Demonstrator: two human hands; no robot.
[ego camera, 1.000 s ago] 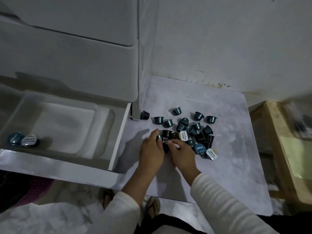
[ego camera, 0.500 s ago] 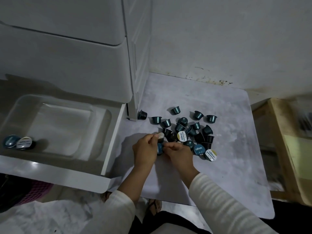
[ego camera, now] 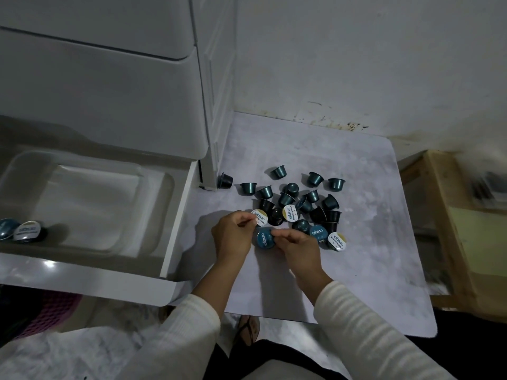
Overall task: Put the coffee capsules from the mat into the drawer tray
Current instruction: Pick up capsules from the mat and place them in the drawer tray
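Observation:
Several dark teal and black coffee capsules (ego camera: 299, 198) lie scattered on the pale grey mat (ego camera: 343, 256). My left hand (ego camera: 233, 237) pinches a white-lidded capsule (ego camera: 259, 217) at the near left edge of the pile. My right hand (ego camera: 297, 249) holds a blue-lidded capsule (ego camera: 264, 237) lid-up, pressed against my left hand. The open white drawer tray (ego camera: 170, 193) is at the left; two capsules (ego camera: 20, 231) rest in its near left corner.
A white drawer cabinet (ego camera: 109, 86) stands above the open drawer, against the wall. One capsule (ego camera: 225, 180) lies by the cabinet's foot. A wooden crate (ego camera: 466, 229) sits right of the mat. My sandalled foot (ego camera: 249, 329) is below the mat's near edge.
Both hands have lifted capsules out of the pile's near edge and turned them lid-up, drawing slightly back and left. The camera view has shifted a little to the right.

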